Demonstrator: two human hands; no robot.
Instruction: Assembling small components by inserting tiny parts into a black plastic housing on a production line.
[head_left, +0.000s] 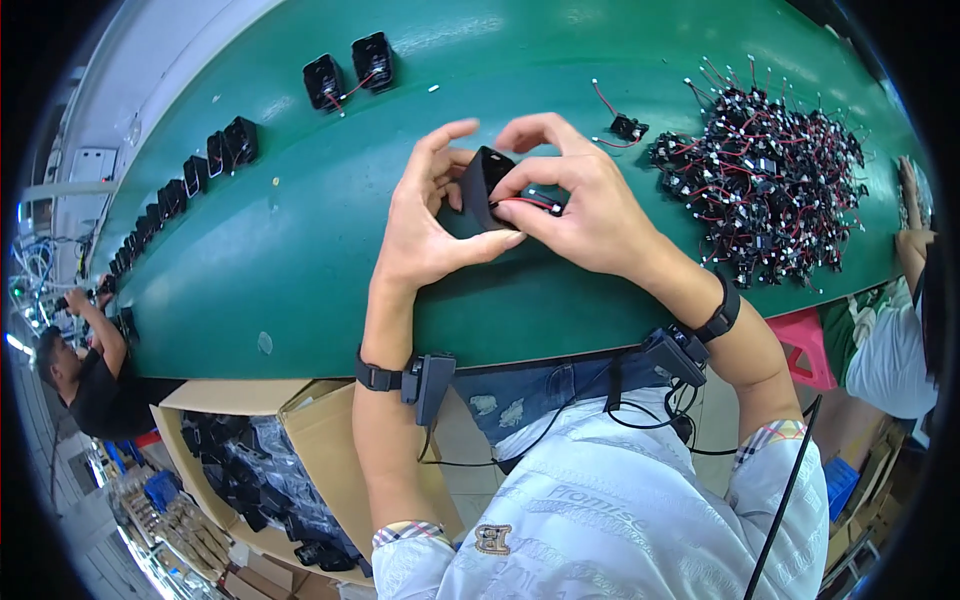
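Over the green table, my left hand (412, 225) is closed around a black plastic housing (477, 182), thumb at its lower edge and fingers behind it. The housing is tilted, its open side turned toward my right hand (592, 208). Thumb and fingers of that hand pinch a small wired black part (545, 204) with a red lead at the housing's opening. How far the part or lead reaches inside is hidden by my fingers. A single wired part (628, 127) lies beyond my right hand, beside a big heap of similar wired parts (765, 185).
Two black housings with red leads (373, 62) stand at the far side. A row of housings (170, 198) runs down the table's left. Below the front edge is an open carton (325, 450) of black parts. People sit at left (108, 345) and right (888, 350), near a pink stool (803, 347).
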